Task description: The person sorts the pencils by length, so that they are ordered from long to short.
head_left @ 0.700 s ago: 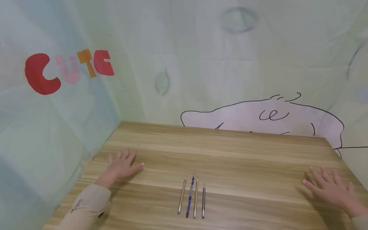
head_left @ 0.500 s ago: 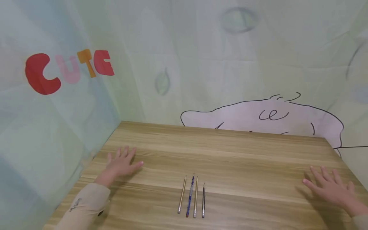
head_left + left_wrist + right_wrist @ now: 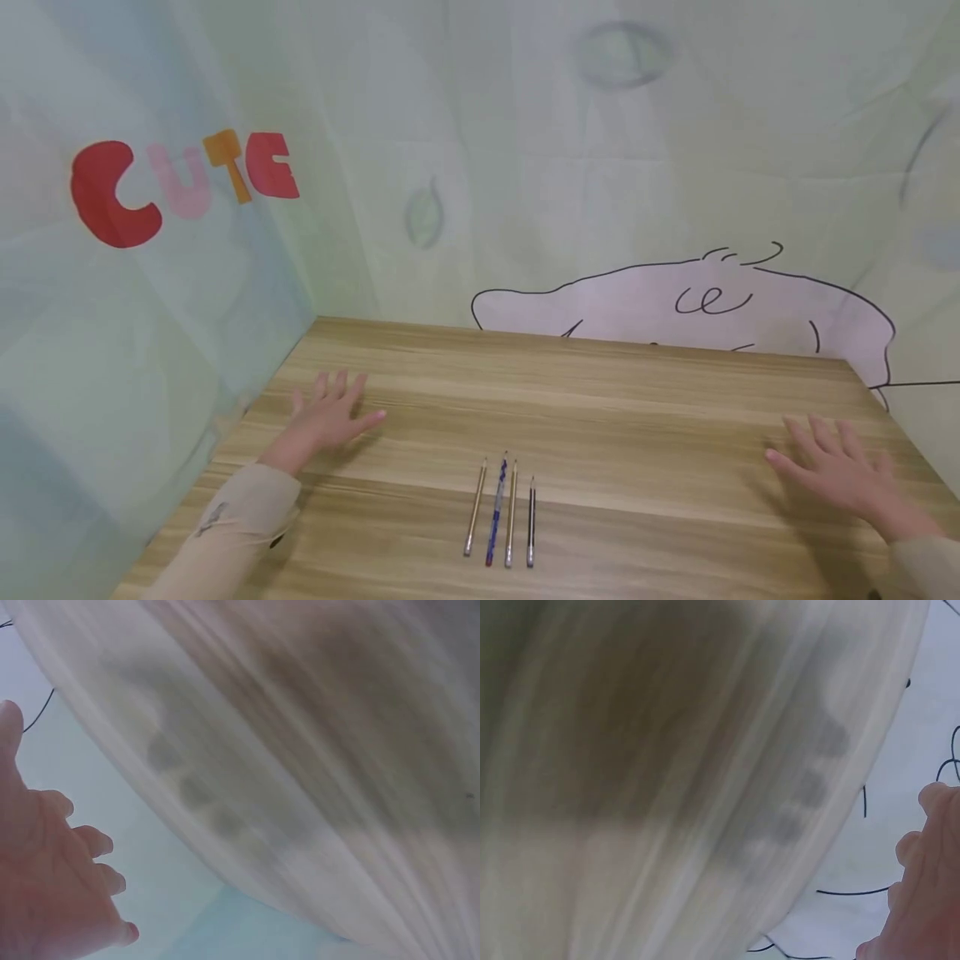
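Several pencils lie side by side near the middle of the table in the head view: a gold pencil (image 3: 476, 508), a blue patterned pencil (image 3: 497, 510), a second gold pencil (image 3: 512, 515) and a shorter black pencil (image 3: 532, 523). Their points face the far side. To the left of them, my left hand (image 3: 324, 423) is held over the table with fingers spread, holding nothing. My right hand (image 3: 836, 467) is far to the right, also spread and holding nothing. Both wrist views show a hand, left (image 3: 52, 877) and right (image 3: 922, 889), apart from the tabletop; no pencil shows there.
The wood-grain table (image 3: 600, 400) meets a printed cloth backdrop (image 3: 525, 167) at the back and left. On the backdrop are coloured letters (image 3: 266, 165) and a pink outlined cartoon figure (image 3: 622, 304).
My left hand has shifted slightly right and toward the far side. My right hand has moved left and a little farther out. The pencils have stayed where they lie.
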Motion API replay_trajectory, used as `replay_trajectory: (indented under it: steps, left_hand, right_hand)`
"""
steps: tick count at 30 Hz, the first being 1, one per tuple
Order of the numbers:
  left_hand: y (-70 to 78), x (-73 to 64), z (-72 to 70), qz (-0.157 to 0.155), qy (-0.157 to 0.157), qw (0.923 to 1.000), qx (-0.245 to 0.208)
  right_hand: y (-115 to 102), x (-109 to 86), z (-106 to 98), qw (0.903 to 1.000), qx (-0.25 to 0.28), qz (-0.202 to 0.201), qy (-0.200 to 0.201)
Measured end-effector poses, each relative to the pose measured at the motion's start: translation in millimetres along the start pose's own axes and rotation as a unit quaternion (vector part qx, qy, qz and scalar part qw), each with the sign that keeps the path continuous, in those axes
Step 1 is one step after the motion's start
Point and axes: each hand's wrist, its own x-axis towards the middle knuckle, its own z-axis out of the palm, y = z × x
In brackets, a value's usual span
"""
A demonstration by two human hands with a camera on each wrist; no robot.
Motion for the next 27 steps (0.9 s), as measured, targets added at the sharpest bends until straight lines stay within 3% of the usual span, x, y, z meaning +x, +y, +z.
replay_trajectory:
  steps: [8,21,27]
  left_hand:
    - [15.7,2.0,-4.5,0.013,-0.004,0.9999,0.010]
    - [43.6,6.9,1.8,0.046,-0.003,0.9988,0.016]
    - [59.5,7.5,1.4,0.066,0.004,0.9978,0.004]
  right_hand:
    - [-21.9,8.0,-1.4,0.9995,-0.011,-0.027,0.009]
    - [-65.2,21.0,2.9,0.9957,-0.025,-0.081,0.038]
    - [-86.1,28.9,6.7,0.9934,-0.001,-0.109,0.038]
